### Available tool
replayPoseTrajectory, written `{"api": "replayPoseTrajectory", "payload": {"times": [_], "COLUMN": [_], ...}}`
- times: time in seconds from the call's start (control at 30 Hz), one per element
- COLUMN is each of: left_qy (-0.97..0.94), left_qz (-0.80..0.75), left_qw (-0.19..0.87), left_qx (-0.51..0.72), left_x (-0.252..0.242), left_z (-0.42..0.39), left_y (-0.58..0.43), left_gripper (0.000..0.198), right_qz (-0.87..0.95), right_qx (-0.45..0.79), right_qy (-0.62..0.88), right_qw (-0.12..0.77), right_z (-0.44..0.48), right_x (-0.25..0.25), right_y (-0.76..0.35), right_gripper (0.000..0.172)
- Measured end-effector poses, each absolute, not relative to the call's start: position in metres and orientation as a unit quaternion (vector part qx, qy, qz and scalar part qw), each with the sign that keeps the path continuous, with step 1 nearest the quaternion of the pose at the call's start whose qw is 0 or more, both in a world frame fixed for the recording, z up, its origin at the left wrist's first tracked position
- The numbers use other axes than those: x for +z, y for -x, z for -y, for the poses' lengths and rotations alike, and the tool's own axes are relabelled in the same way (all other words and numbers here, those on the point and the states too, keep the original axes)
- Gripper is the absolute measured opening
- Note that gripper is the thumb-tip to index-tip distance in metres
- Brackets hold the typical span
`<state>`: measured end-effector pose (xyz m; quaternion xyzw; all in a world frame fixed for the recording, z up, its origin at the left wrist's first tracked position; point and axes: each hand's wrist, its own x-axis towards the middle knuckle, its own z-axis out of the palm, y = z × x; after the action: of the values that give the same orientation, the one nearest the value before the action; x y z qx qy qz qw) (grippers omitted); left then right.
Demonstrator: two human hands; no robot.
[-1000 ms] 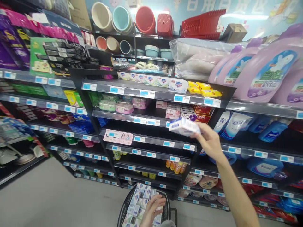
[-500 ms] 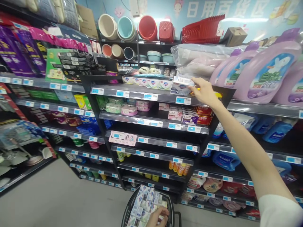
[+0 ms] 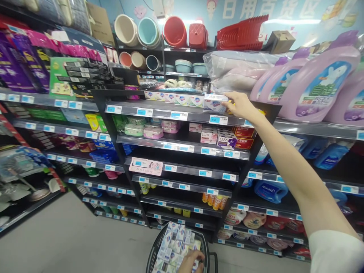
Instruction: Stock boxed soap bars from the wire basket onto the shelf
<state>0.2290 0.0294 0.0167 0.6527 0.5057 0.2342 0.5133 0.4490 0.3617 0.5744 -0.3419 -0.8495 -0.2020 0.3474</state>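
Note:
My right hand (image 3: 238,104) reaches to the top shelf, its fingers closed on the right end of a white-and-blue soap box (image 3: 214,103). The box's printed front faces me at the shelf's front edge. To its left stands a row of similar soap boxes (image 3: 182,99) with green or pink marks. Low in front of me, my left hand (image 3: 192,262) is over a dark shopping basket (image 3: 150,253). Its fingers are curled, and what they hold, if anything, is hidden. Many small soap boxes (image 3: 172,246) are stacked in the basket.
Below the top shelf are LUX soap boxes (image 3: 226,140) and pink soap packs (image 3: 153,131). Large purple detergent bottles (image 3: 324,83) stand to the right of my reaching arm. Buckets (image 3: 174,32) lie on the high shelf behind. Grey floor (image 3: 85,231) shows left of the basket.
The soap box at my right hand has tipped so that its front now faces me, and it sits against the row. My left hand has shifted slightly right over the basket.

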Motion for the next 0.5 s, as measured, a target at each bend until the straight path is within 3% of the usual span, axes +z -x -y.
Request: {"api": "replayPoseTrajectory", "payload": {"times": [0.27,0.5], "left_qy": [-0.666,-0.708], "left_qz": [-0.503,-0.486], "left_qw": [0.501,0.464], "left_qx": [0.228,0.217], "left_x": [0.015,-0.005], "left_z": [-0.028,-0.03], "left_y": [-0.228,-0.227], "left_gripper": [0.035,0.038], "right_qz": [0.869,0.878], "right_qx": [-0.192,-0.21], "right_qy": [0.344,0.332], "right_qw": [0.298,0.273], "right_z": [-0.382,-0.403], "right_x": [0.589,0.595], "right_y": [-0.455,-0.456], "right_gripper": [0.039,0.05]}}
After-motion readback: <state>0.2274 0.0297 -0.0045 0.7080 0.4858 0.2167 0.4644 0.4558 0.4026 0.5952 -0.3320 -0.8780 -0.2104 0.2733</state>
